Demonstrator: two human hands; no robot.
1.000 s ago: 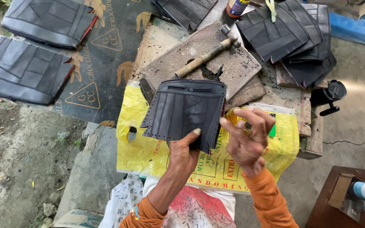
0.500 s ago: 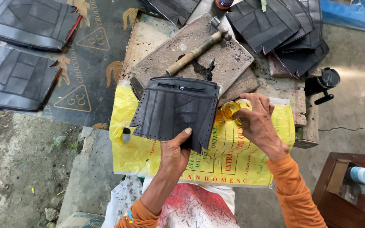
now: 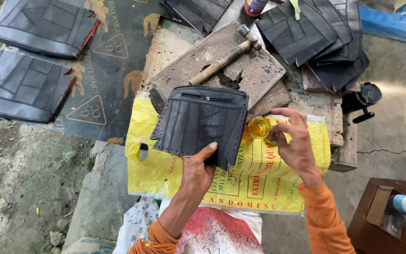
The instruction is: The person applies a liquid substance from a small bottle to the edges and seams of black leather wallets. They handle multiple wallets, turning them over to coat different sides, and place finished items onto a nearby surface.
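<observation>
Just below the frame's centre, the left hand grips the lower edge of a black stitched rubber panel with a zip along its top, thumb on its face. It looks light, floppy yet tough and fairly grippy, so its perforated borders seem the safest hold. Right of centre, the right hand pinches a small clear jar of yellow liquid that may be slippery; both sit over a yellow printed plastic sack, below a wooden-handled hammer
</observation>
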